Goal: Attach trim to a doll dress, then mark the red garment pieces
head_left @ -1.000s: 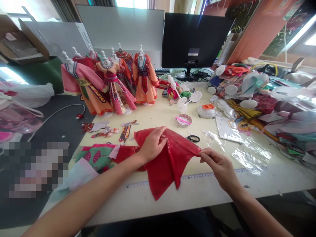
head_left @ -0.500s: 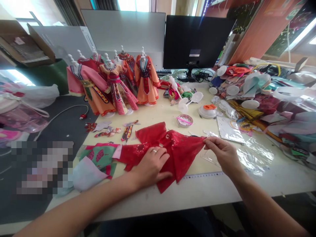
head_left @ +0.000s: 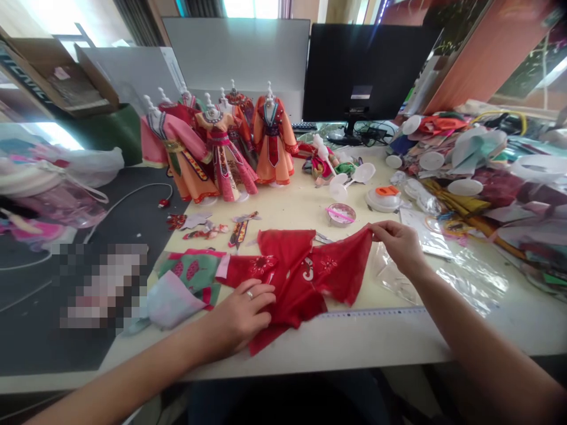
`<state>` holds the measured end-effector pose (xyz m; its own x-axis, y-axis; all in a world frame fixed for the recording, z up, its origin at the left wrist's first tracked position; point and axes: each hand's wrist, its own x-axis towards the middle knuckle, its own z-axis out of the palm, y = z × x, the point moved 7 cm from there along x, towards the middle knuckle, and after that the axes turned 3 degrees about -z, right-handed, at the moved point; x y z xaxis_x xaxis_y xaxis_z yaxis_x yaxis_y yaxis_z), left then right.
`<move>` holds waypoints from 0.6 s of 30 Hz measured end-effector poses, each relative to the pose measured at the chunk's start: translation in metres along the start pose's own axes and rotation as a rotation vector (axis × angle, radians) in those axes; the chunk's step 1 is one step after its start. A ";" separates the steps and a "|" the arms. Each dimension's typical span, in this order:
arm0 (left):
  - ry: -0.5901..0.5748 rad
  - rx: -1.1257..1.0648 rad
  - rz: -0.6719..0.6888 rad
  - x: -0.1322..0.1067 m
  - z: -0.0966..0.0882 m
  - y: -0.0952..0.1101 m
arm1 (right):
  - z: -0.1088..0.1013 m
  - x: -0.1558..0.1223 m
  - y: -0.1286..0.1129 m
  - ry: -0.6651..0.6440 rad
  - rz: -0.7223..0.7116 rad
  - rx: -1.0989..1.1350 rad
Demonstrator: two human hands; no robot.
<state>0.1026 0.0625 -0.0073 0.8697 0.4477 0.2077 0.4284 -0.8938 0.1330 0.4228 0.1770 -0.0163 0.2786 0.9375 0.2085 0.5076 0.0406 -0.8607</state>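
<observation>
A small red doll garment (head_left: 305, 283) with embroidered flowers lies spread on the pale table, its left sleeve ending in a pink cuff. My right hand (head_left: 398, 245) pinches the upper right corner of the garment between thumb and fingers and lifts it a little. On its left side, my left hand (head_left: 243, 316), wearing a ring, curls its fingers over the cloth; their tips are partly hidden. Left of the garment are a green and pink cloth piece (head_left: 195, 268) and a pale blue piece (head_left: 177, 301). A ruler (head_left: 372, 313) lies along its lower right edge.
Several dressed doll forms (head_left: 274, 144) stand at the back left, before two monitors (head_left: 372, 74). A small bowl (head_left: 341, 215) and a white round container (head_left: 383, 199) sit behind the garment. Fabric scraps (head_left: 469, 147) pile up at right, near clear plastic bags (head_left: 469, 280).
My right hand has drawn the garment's right part outward and upward, so it lies more spread out. My left hand has shifted left and toward me, its fingers more bent. The view has turned slightly.
</observation>
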 end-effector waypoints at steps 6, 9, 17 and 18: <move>-0.043 0.006 -0.012 -0.010 -0.003 0.007 | 0.018 0.010 0.005 -0.042 -0.027 -0.112; -0.046 -0.002 -0.073 -0.008 -0.003 0.004 | 0.019 0.008 0.006 -0.083 -0.048 -0.175; 0.125 -0.026 -0.170 0.011 -0.010 0.012 | -0.014 -0.036 -0.038 0.106 -0.318 -0.212; 0.098 -0.028 -0.151 0.015 -0.005 0.016 | -0.009 -0.050 -0.051 0.041 -0.419 -0.194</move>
<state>0.1218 0.0550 0.0024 0.7673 0.5785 0.2770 0.5441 -0.8157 0.1963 0.3906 0.1251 0.0213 0.0466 0.8393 0.5417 0.7256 0.3443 -0.5958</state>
